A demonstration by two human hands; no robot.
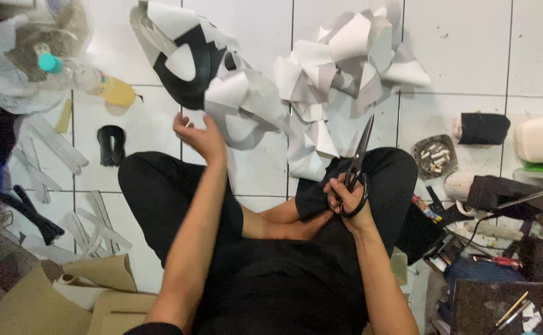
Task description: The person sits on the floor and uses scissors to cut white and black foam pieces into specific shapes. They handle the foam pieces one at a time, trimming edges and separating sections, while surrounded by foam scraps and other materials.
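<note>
Both hands are busy: left hand (pixel 200 138) lifts a black-and-white cut sheet (pixel 212 77), right hand (pixel 348 197) grips black scissors (pixel 358 162).

Yellow-labelled bottle (pixel 91 80) (upper left)

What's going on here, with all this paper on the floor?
A person sits cross-legged on a white tiled floor. The left hand holds up a curling strip of white and black sheet material. The right hand grips black scissors, blades pointing up and away. A pile of white offcuts lies ahead, with cut strips and cardboard to the left.
</note>
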